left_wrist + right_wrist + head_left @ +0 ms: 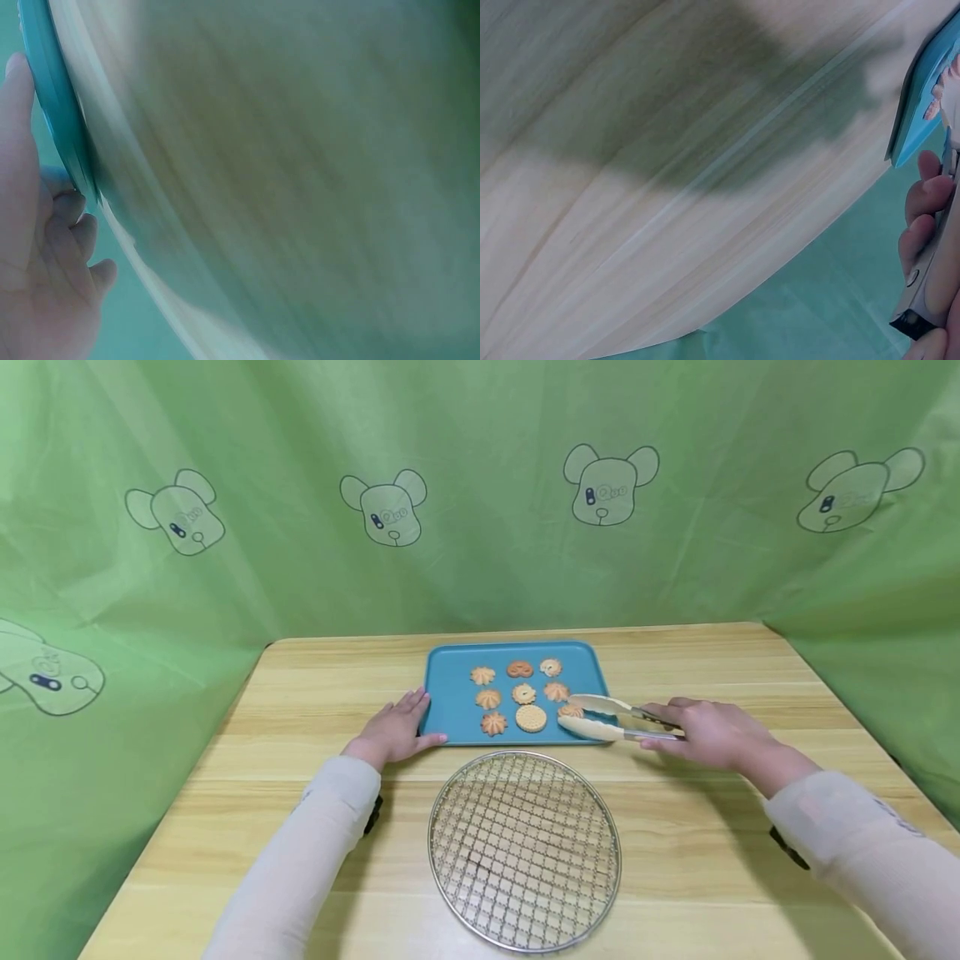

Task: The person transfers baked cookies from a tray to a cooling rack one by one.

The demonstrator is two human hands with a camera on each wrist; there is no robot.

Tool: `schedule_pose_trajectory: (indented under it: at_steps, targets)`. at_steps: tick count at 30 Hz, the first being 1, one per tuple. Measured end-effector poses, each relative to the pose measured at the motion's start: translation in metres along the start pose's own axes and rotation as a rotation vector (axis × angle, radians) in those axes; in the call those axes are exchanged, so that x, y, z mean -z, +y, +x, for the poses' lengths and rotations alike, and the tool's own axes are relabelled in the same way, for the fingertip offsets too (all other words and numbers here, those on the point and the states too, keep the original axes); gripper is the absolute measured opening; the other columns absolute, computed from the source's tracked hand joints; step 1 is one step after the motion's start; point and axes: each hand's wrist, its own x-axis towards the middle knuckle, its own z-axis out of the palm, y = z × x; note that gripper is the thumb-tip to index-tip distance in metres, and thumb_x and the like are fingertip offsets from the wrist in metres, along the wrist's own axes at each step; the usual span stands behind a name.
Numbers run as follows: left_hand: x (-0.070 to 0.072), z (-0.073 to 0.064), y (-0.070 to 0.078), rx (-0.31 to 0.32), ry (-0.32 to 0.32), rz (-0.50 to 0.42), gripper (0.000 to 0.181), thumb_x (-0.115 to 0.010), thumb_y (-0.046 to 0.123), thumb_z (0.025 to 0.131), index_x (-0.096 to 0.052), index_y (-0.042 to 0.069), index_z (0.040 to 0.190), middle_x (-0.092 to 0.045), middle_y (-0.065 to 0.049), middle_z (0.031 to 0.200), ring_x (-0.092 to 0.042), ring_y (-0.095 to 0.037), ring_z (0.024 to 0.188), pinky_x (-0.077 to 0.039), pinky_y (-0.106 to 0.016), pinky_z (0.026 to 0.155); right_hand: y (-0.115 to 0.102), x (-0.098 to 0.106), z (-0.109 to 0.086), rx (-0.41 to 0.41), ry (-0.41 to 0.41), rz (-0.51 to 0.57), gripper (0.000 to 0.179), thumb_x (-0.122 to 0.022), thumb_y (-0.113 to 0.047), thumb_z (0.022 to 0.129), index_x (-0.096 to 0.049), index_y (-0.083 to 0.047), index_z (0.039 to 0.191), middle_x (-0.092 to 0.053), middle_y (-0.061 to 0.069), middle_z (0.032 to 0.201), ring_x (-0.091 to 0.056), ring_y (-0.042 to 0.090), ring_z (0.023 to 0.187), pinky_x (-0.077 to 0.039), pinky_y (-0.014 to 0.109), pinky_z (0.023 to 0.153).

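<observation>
My right hand (716, 733) grips a pair of tongs (652, 727) with metal handles and cream-coloured tips. The tips are spread apart over the front right of a blue tray (447, 693), around a swirled cookie (571, 711) that they partly cover. In the right wrist view, fingers (928, 196) wrap the tongs' handle (930, 281). At the tray's front left corner lies my left hand (392, 729), its fingers stretched along the side and its thumb at the front edge. The left wrist view shows that hand (45, 247) against the tray's rim (64, 105).
Several more cookies sit in rows on the tray, among them a round one (531, 718) and a brown pretzel-shaped one (520, 669). In front of the tray, a round wire rack (525, 852) lies on the wooden table (690, 860). A green curtain (480, 585) hangs behind.
</observation>
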Motion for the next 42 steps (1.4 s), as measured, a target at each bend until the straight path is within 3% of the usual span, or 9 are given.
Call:
schedule_pose_trajectory:
  at_steps: [14, 23, 36, 42]
  targets:
    - [0.0, -0.001, -0.002, -0.002, -0.011, 0.005, 0.09, -0.037, 0.066, 0.091, -0.013, 0.004, 0.152, -0.005, -0.011, 0.158, -0.007, -0.028, 0.144, -0.011, -0.046, 0.115, -0.01, 0.004, -0.007, 0.083, 0.111, 0.018, 0.066, -0.057, -0.057, 0.089, -0.053, -0.011, 0.137, -0.062, 0.012, 0.113, -0.064, 0.031, 0.086, -0.052, 0.051, 0.066]
    - [0.002, -0.001, 0.0, 0.002, -0.015, 0.006, 0.089, -0.038, 0.065, 0.092, -0.013, 0.004, 0.152, -0.005, -0.011, 0.158, -0.007, -0.028, 0.144, -0.011, -0.046, 0.116, -0.02, -0.002, -0.013, 0.205, 0.204, 0.033, 0.058, -0.067, -0.047, 0.085, -0.059, -0.011, 0.131, -0.064, 0.002, 0.101, -0.051, 0.008, 0.065, -0.049, 0.036, 0.056]
    - [0.003, -0.002, 0.001, 0.007, -0.017, 0.004, 0.089, -0.038, 0.065, 0.092, -0.013, 0.004, 0.152, -0.004, -0.01, 0.158, -0.007, -0.028, 0.144, -0.01, -0.045, 0.116, -0.035, -0.015, -0.024, 0.39, 0.254, 0.109, 0.055, -0.073, -0.041, 0.083, -0.061, -0.014, 0.129, -0.059, -0.01, 0.09, -0.039, -0.006, 0.058, -0.042, 0.02, 0.051]
    - [0.002, -0.002, 0.001, 0.007, -0.02, 0.014, 0.09, -0.037, 0.066, 0.092, -0.013, 0.004, 0.152, -0.004, -0.01, 0.158, -0.007, -0.028, 0.144, -0.011, -0.046, 0.116, -0.044, -0.019, -0.029, 0.435, 0.229, 0.135, 0.054, -0.072, -0.043, 0.083, -0.062, -0.012, 0.127, -0.06, -0.01, 0.092, -0.039, -0.008, 0.059, -0.043, 0.019, 0.051]
